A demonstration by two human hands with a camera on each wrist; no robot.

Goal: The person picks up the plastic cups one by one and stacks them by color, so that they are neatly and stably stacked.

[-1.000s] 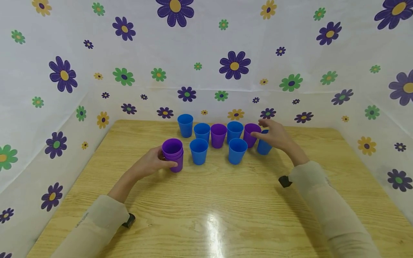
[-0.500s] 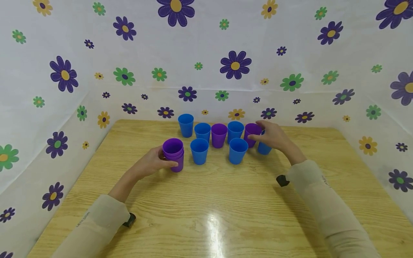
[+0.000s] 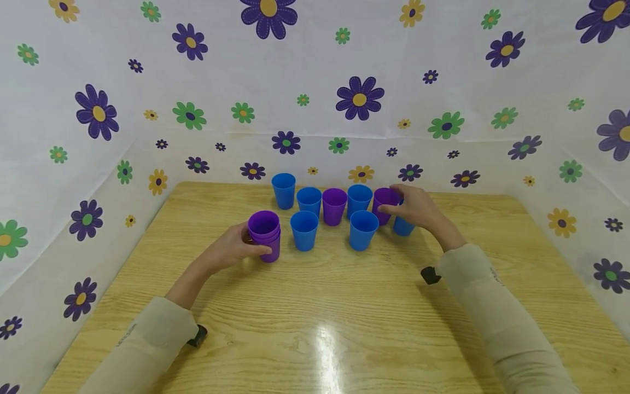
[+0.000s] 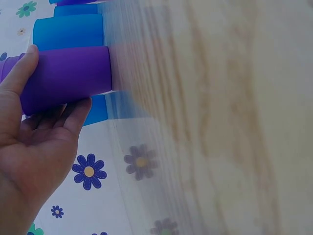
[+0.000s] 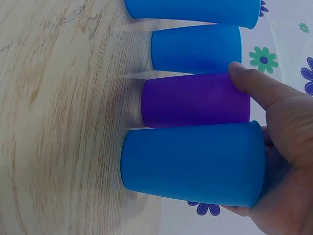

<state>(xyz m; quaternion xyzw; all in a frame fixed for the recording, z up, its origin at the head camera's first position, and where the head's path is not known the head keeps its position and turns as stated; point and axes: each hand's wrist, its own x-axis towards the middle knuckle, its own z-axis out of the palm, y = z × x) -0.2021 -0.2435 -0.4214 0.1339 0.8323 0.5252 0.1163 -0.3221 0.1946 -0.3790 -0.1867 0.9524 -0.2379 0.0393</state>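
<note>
In the head view my left hand [image 3: 227, 249] holds a stack of nested purple cups [image 3: 266, 241], its thumb across the front. The left wrist view has the thumb and fingers on opposite sides of the stacked cups [image 4: 68, 76], whose base meets the table. Over at the right of the row, my right hand [image 3: 418, 208] grips a purple cup [image 3: 382, 213] near its rim. Its thumb presses the side of that purple cup [image 5: 195, 100] in the right wrist view. A blue cup [image 3: 403, 226] stands against it, partly hidden under the hand.
More upright cups stand close by: a back blue cup [image 3: 284, 191], a middle purple cup [image 3: 334, 208], two front blue cups, the left one [image 3: 304, 232] and the right one [image 3: 363, 232], and others between. A flowered cloth [image 3: 315, 120] walls the wooden table [image 3: 275, 323] behind and at the sides.
My right hand has shifted slightly left and closed its thumb and fingers onto the purple cup. The left hand and its stack stay in place.
</note>
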